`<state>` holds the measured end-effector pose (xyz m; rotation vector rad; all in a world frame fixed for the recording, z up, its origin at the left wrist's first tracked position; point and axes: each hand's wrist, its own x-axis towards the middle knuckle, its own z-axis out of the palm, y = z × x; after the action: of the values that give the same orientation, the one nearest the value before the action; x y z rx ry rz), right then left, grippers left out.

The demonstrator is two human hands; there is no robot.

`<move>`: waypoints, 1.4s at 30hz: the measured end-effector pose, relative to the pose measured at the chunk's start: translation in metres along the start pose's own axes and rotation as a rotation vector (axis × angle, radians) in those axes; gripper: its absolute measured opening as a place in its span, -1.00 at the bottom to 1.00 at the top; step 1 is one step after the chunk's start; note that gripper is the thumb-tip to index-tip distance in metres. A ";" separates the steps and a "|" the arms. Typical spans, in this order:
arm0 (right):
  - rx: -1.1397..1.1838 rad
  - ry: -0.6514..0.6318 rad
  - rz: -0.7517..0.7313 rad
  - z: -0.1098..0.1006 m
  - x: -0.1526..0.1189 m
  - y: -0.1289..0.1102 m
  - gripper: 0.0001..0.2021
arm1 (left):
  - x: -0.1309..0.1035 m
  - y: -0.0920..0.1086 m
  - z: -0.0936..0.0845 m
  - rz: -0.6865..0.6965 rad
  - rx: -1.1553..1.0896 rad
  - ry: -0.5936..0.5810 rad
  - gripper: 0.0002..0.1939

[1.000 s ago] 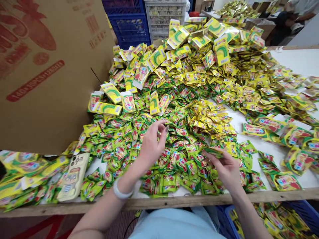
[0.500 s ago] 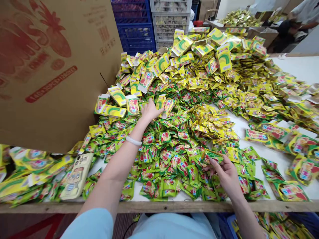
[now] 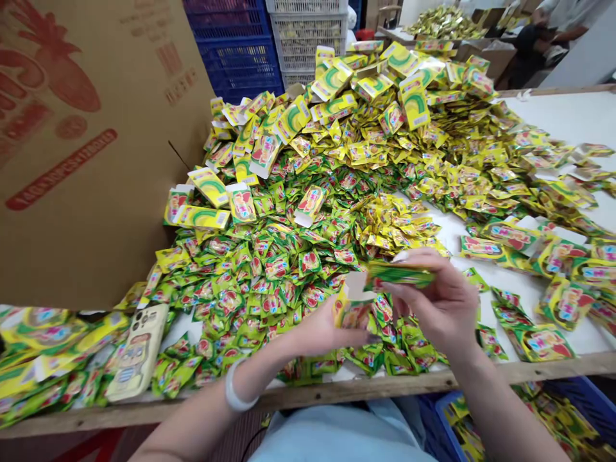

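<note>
1. Yellow card shows on the small box [image 3: 350, 312]; on my feed, the left hand [image 3: 315, 330] has its fingers clamped around it, a white flap [image 3: 357, 283] standing up.
2. I see the right hand's [image 3: 445, 301] fingers pinching a stack of sachets [image 3: 399, 274], just beside that flap.
3. Both are over loose green sachets [image 3: 269, 301] near the bench's [image 3: 366, 390] front edge.
4. I spot a phone [image 3: 137, 353] lying to the left, beside the large carton [image 3: 106, 167].
</note>
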<state>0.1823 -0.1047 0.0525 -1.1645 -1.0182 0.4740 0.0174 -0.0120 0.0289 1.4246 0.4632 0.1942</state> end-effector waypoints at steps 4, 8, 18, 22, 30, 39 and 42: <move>-0.274 -0.298 -0.041 -0.001 0.007 -0.001 -0.84 | -0.007 0.006 0.001 -0.015 -0.045 -0.082 -0.63; -0.510 -0.535 0.030 -0.011 0.008 -0.010 -0.87 | -0.003 0.001 -0.001 -0.027 0.131 -0.096 -0.74; -0.414 -0.586 -0.057 -0.028 -0.011 -0.007 -0.84 | -0.007 -0.013 0.001 -0.007 -0.033 -0.227 -0.39; -0.368 -0.650 0.039 -0.024 -0.035 0.002 -0.80 | -0.010 -0.032 0.010 -0.057 -0.061 -0.250 -0.26; -0.693 -0.159 0.049 -0.097 -0.049 -0.003 -0.86 | 0.007 -0.022 0.011 0.187 0.351 -0.216 -0.11; -1.496 0.105 0.140 -0.164 -0.023 0.034 -0.49 | 0.074 -0.027 -0.063 0.331 1.332 0.293 -0.62; -1.683 -0.069 0.237 -0.131 -0.031 0.074 -0.49 | 0.072 -0.030 -0.062 0.345 1.209 0.342 -0.66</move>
<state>0.2918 -0.1702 -0.0329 -2.7651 -1.3075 -0.3399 0.0517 0.0681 -0.0185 2.6839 0.6508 0.4878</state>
